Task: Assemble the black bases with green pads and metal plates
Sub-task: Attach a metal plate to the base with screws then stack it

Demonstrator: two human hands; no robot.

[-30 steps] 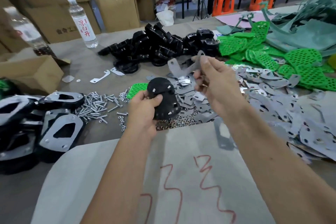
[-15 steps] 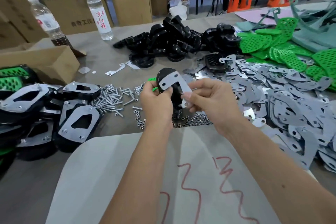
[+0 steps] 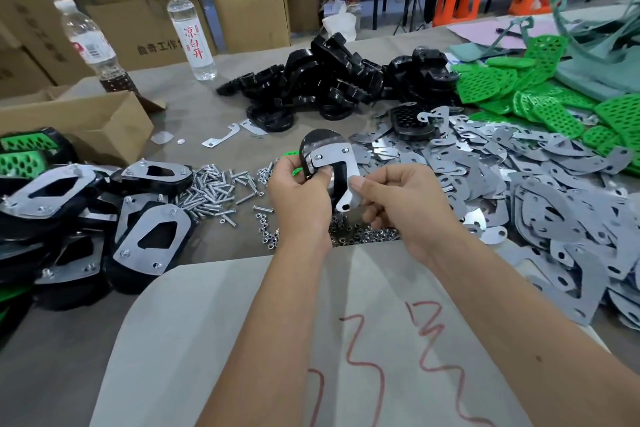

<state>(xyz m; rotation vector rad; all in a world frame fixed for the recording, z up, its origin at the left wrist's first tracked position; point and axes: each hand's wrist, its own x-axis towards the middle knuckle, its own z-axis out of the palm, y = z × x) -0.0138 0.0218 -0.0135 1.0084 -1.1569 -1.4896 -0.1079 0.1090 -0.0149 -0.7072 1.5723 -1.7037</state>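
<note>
I see my left hand (image 3: 300, 189) gripping the black base (image 3: 320, 149) from its left edge, while my right hand (image 3: 398, 199) pinches the lower end of the metal plate (image 3: 341, 166) lying on the base's face. Loose screws (image 3: 216, 191) lie left of the grip.

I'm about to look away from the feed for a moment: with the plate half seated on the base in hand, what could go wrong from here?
1. The metal plate sits on the black base with only its upper holes on screws; its lower end hangs free, pinched by the right hand, so it may swing off line.
2. The left hand holds the base above the nuts; a dropped piece could scatter them.
</note>
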